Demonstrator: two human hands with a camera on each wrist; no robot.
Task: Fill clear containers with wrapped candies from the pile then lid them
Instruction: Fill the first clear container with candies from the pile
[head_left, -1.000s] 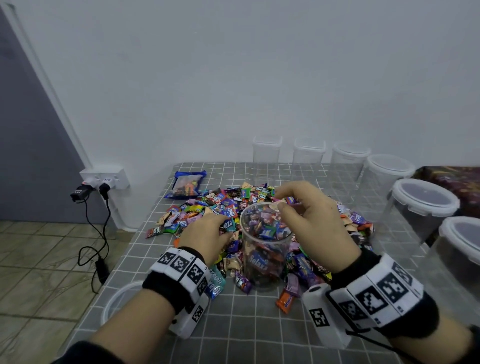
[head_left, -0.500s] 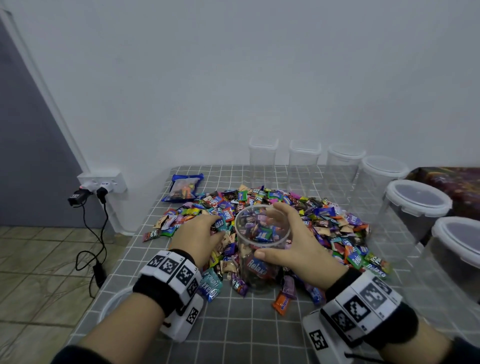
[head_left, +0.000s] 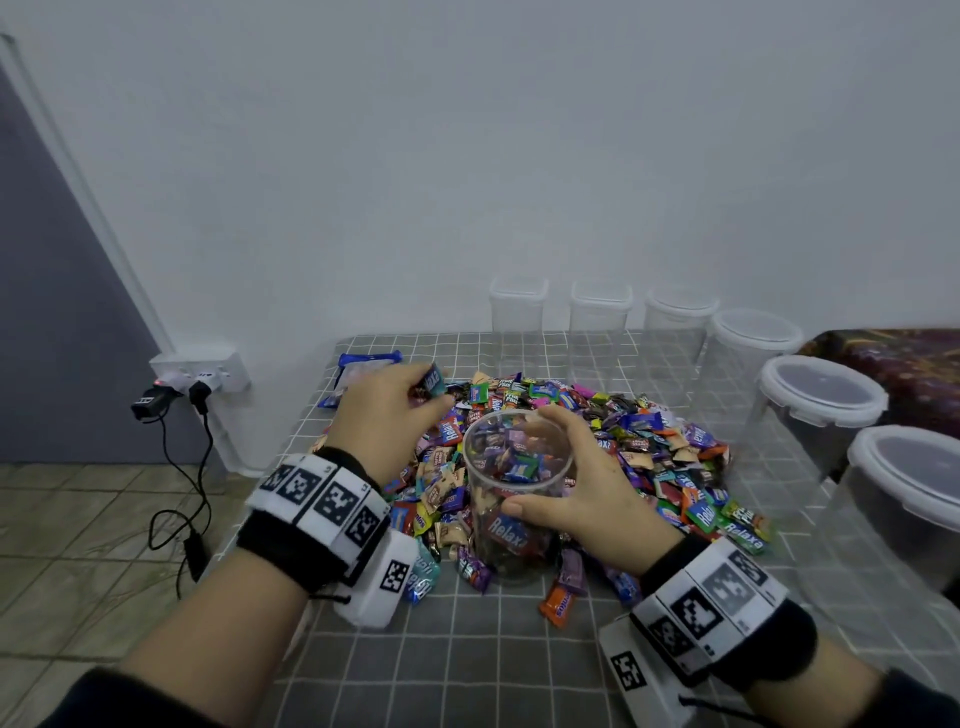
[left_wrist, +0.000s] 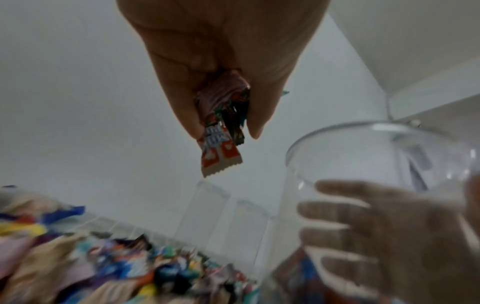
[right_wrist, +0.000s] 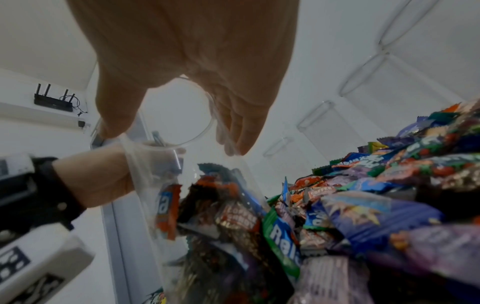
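Since half a second ago the left hand (head_left: 384, 415) has lifted off the pile with sweets pinched in it, and the right hand (head_left: 576, 499) has kept its hold on the cup (head_left: 511, 499); a second ago that right hand was over the cup's mouth instead.

Low in the frame, both wrists wear marker bands; just above them, at lower centre, the cup stands upright on the table (head_left: 467, 654), amid the near edge of the pile (head_left: 649, 457), and looks roughly two thirds full. The right hand wraps its side, thumb on the near wall, fingers round the far wall, moderately spread to the cup's width.

Left of the cup and a little higher, the left hand has thumb and fingertips closed tight on a few sweets (left_wrist: 223, 131); they hang near the rim, not yet over it.

To do this well, I'd judge: carry the pinch right over the mouth before letting go, keep the cup steadied, and stop short of the brim so a lid can seat.

Farther back, toward the upper right, lidded tubs (head_left: 821, 410) curve along the table's edge to the wall; at left, a socket (head_left: 200, 371).
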